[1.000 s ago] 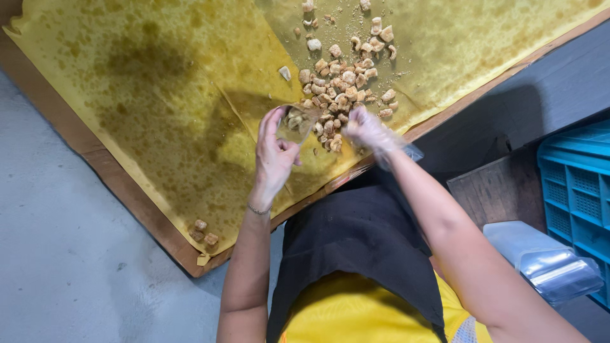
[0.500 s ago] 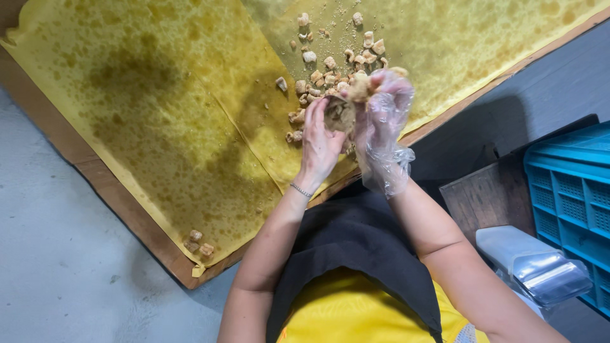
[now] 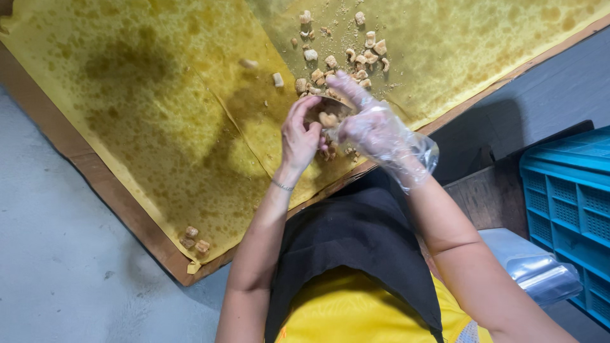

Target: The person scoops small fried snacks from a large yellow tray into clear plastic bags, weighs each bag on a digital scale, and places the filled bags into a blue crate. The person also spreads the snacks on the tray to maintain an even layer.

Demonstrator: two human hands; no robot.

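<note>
fried snack pieces [image 3: 330, 118] sit cupped between the two hands, just above the near edge of the yellow oil-stained paper [image 3: 159, 114], with more of the same pieces scattered behind them toward the far side [image 3: 362, 54].

head view: the left hand [image 3: 300, 134] is bare, with a thin bracelet at the wrist, its fingers curled around the near side of the small heap. the right hand [image 3: 372, 124] wears a loose clear plastic glove and closes in from the other side, fingers stretched over the top, so both hands are gripping the same handful together. whether something thin, like a scoop or a card, lies under the pieces i cannot tell. the paper covers a wooden board [image 3: 127, 219] whose edge shows along the near side. a few stray pieces [image 3: 194, 240] lie at the near left corner, well apart from the hands. a blue plastic crate [image 3: 565, 197] stands at the right and a clear plastic bag [image 3: 540, 273] lies beside it.

what could go wrong, as i judge it: the heap is held loosely by two cupped hands right at the board's edge, so pieces could slip through the gaps onto the dark apron [image 3: 356, 248] or the floor [image 3: 57, 273]. the loose glove could also slide on the greasy pieces and crush some.
</note>
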